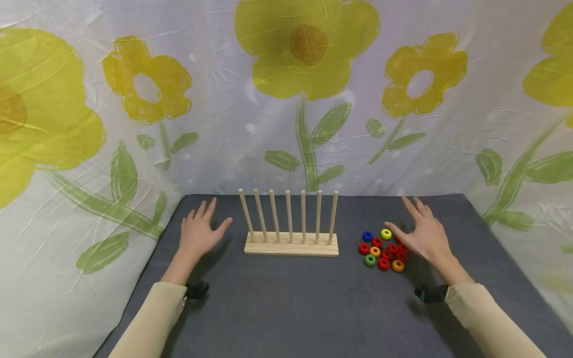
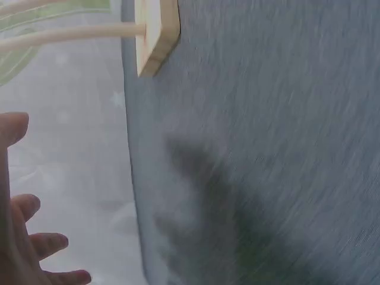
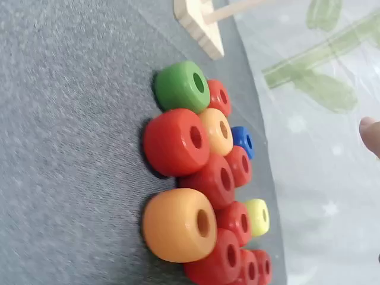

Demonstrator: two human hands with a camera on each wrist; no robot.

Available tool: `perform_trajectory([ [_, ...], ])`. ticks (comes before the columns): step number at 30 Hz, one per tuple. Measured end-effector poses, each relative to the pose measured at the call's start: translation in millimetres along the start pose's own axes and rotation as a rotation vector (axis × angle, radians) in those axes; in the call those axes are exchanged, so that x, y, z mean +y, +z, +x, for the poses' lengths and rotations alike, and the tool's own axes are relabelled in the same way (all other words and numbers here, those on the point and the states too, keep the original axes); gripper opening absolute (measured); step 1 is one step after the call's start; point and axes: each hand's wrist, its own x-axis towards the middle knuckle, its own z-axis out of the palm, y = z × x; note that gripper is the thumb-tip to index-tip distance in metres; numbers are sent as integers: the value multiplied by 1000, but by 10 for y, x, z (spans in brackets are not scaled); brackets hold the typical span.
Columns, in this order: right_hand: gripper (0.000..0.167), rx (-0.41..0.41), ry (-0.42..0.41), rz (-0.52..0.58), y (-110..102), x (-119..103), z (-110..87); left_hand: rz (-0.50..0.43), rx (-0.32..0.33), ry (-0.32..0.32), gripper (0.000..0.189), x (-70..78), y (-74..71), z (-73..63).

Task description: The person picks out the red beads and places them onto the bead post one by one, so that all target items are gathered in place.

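Observation:
A wooden rack (image 1: 291,247) with several upright pegs stands at mid-table in the head view. To its right lies a cluster of beads with holes: several red beads (image 1: 383,264), orange ones (image 1: 398,266), a green bead (image 1: 369,260), a blue bead (image 1: 367,236) and a yellow bead (image 1: 386,233). My right hand (image 1: 425,236) hovers at the cluster's right side, fingers spread, overlapping some red beads in this view. Left of the rack, my left hand (image 1: 199,233) is held over the table with fingers apart and nothing in it.
A dark grey cloth (image 1: 286,308) covers the table. Behind and beside it hangs a pale curtain (image 1: 215,124) printed with yellow flowers. Each wrist wears a black strap device, the left one (image 1: 197,290) and the right one (image 1: 430,294).

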Motion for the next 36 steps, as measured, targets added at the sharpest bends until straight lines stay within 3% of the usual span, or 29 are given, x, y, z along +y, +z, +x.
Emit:
perform_trajectory([
  [8,89,56,72,170,114,81,-210,-254,-2,12,82,11,245,-176],
  [17,82,108,197,310,219,154,-437,-440,-16,-59,79,92,511,-292],
  [28,73,197,391,430,361,218,-626,-540,17,-55,74,318,692,-206],
  [31,72,203,392,436,402,261,-667,-582,14,-42,73,322,736,-194],
  [36,67,188,349,417,423,318,-712,-573,7,3,80,277,783,-220],
])
